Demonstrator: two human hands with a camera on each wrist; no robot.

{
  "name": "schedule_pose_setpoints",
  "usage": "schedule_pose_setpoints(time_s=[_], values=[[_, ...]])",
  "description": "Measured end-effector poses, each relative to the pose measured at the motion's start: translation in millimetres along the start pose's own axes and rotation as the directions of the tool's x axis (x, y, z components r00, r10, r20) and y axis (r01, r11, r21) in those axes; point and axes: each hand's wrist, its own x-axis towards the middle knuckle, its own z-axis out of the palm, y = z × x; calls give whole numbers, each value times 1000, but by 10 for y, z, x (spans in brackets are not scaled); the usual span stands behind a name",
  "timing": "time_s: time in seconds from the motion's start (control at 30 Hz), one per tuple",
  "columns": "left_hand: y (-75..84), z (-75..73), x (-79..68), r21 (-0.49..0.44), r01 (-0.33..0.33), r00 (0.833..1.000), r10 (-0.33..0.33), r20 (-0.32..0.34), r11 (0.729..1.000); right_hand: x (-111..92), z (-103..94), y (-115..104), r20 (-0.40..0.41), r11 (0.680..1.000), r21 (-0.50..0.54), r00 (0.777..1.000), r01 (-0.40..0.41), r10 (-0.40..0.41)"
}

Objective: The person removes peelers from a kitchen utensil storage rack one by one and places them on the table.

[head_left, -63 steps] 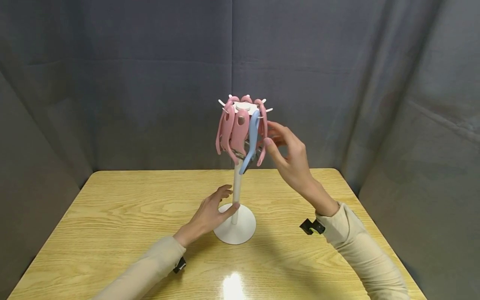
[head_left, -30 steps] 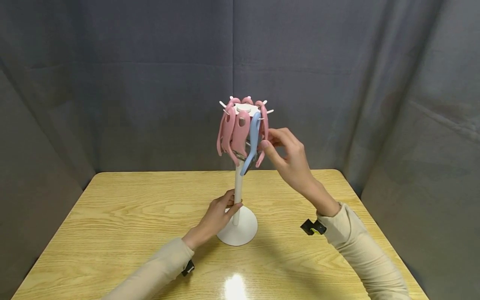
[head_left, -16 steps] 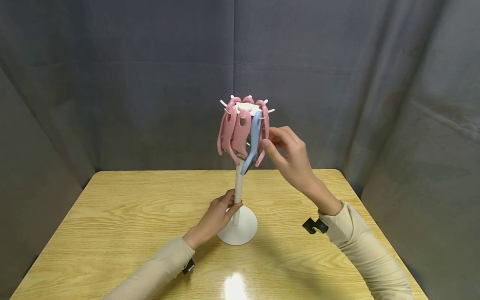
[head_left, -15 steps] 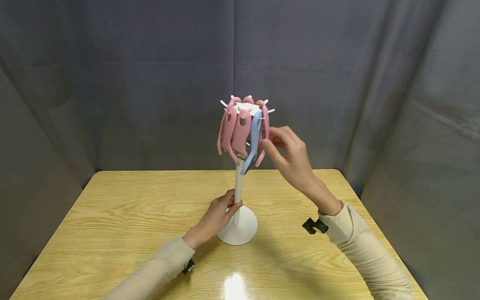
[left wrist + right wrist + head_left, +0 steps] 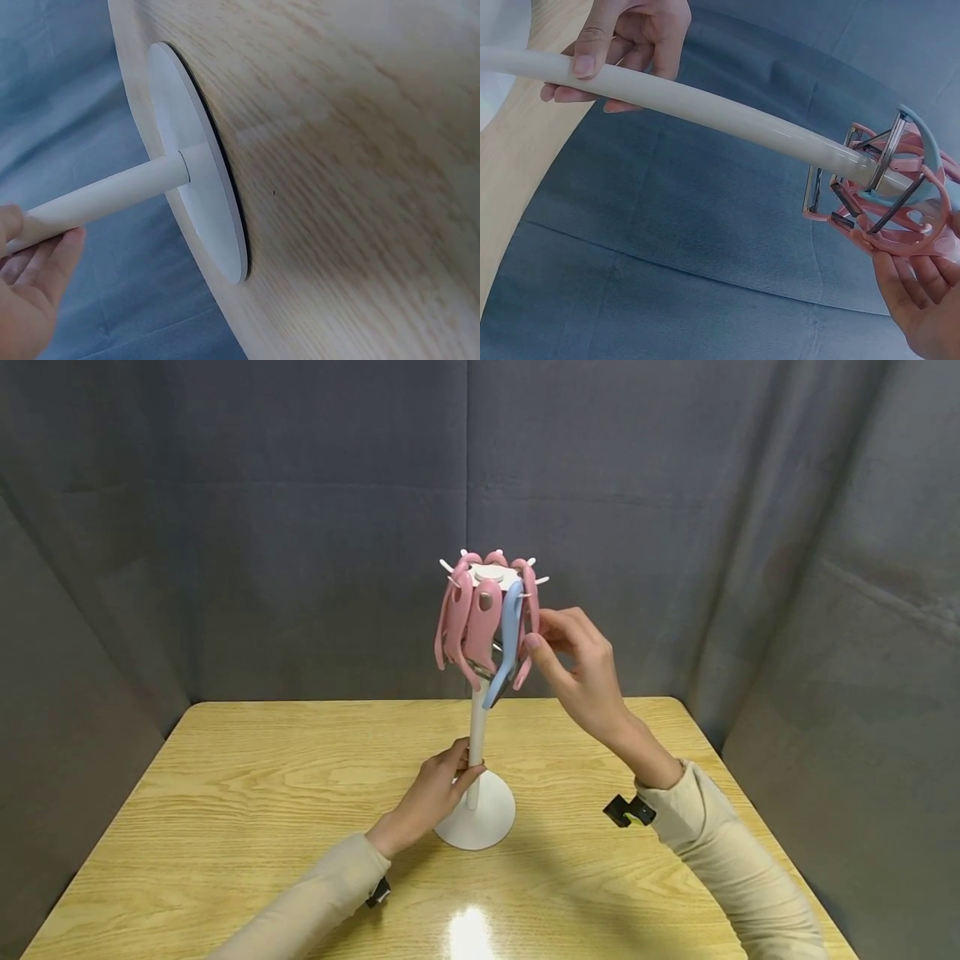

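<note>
Several pink peelers (image 5: 482, 631) and one blue peeler (image 5: 511, 627) hang in a ring from the white prongs of an upright stand. My left hand (image 5: 431, 792) grips the stand's white pole (image 5: 477, 718) low down, thumb in front and fingers behind; the left wrist view shows the same hold. Up on the right side, my right hand (image 5: 587, 672) pinches the rightmost pink peeler (image 5: 532, 610) between thumb and fingers. Metal blades (image 5: 889, 150) show at the peelers' lower ends in the right wrist view, where the right fingers (image 5: 900, 292) lie against a pink frame.
A round white base (image 5: 491, 822) carries the pole on a light wooden table (image 5: 262, 777). Grey curtains (image 5: 300, 527) enclose the back and both sides. Black cameras hang at both wrists.
My left hand has closed from an open pose beside the pole into a grip round it. The right hand has moved slightly in onto the pink peeler. The last half second shows little movement.
</note>
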Motion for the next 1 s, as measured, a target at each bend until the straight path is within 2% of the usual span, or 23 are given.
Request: schedule_pose_setpoints(time_s=[0.43,0.7,0.87,1.0], values=[[19,-6,11,10,-5,1000,5,22,1000,11,-46,-3,8,999,37,1000,-4,4],[23,5,4,-1,0,1000,0,26,1000,13,-58,5,5,1000,26,1000,5,-5],[18,11,8,-3,-17,1000,17,14,1000,29,-65,-20,-10,999,37,1000,18,-17],[18,10,7,-14,-5,1000,5,17,1000,25,-72,-27,-28,999,32,1000,11,-10]])
